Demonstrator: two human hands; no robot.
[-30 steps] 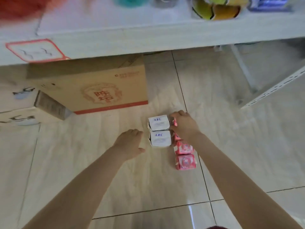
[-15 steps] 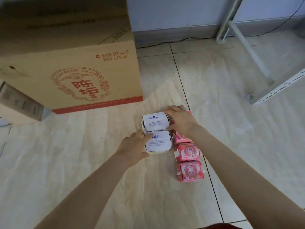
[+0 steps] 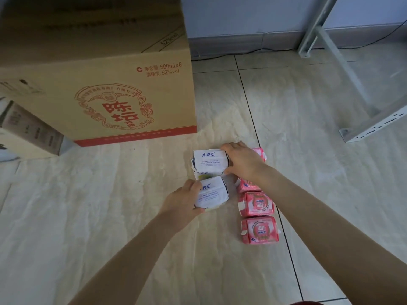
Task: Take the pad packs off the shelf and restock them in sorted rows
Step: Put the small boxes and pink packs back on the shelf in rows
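Now a two-handed grip down on the floor (image 3: 110, 216).
The left hand (image 3: 182, 203) clasps the near white pack's (image 3: 212, 193) left end, the right hand (image 3: 244, 164) the far white pack's (image 3: 209, 162) right end; light, squashy, likely slick.

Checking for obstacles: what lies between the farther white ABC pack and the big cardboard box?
Only bare floor separates the farther pack from the box, in the head view.

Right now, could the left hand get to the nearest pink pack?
Probably, once freed: the left hand grips the near white pack, and only bare floor lies between that and the nearest pink pack.
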